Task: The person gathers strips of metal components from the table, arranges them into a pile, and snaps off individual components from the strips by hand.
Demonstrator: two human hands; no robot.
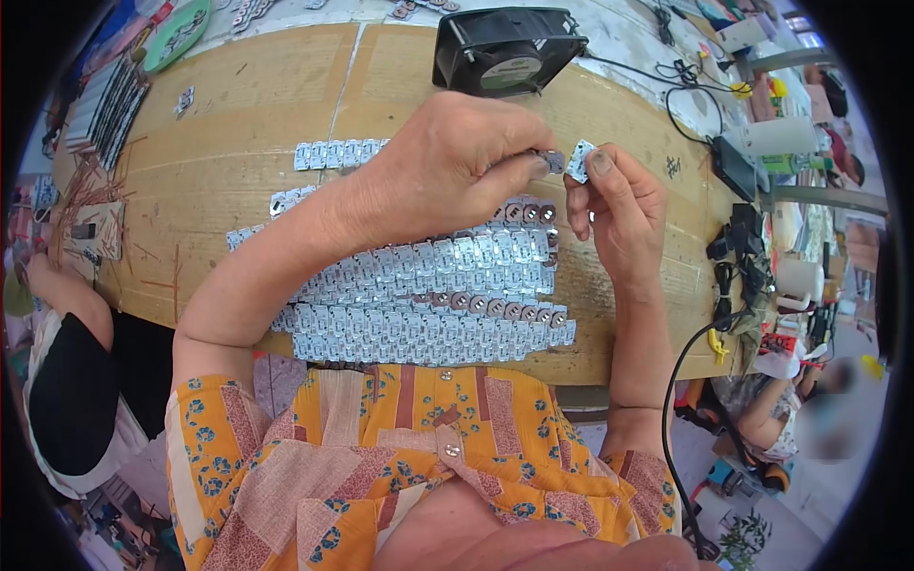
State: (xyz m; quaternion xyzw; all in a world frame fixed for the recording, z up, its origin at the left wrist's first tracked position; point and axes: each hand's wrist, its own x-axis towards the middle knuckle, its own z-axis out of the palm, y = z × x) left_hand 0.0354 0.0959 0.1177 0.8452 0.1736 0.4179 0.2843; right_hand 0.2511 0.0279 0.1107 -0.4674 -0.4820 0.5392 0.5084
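Note:
My left hand [466, 171] reaches across from the left, thumb and finger pinched on a small dark grey piece [550, 161]. Just to its right, my right hand [619, 200] grips a small white circuit board [580, 161] between thumb and fingers. The two pieces are close together, with a narrow gap between them. Below my hands lie overlapping rows of similar white circuit boards [428, 333]. Round metallic parts [495, 309] show at the right ends of some rows. Part of the upper rows is hidden behind my left forearm.
A black fan [509, 52] stands at the back of the cardboard-covered table [257, 86]. A green tray [178, 38], dark strips [107, 105] and reddish sticks [95, 228] lie left. Cables and a black adapter [733, 171] run along the right edge. Other people sit on both sides.

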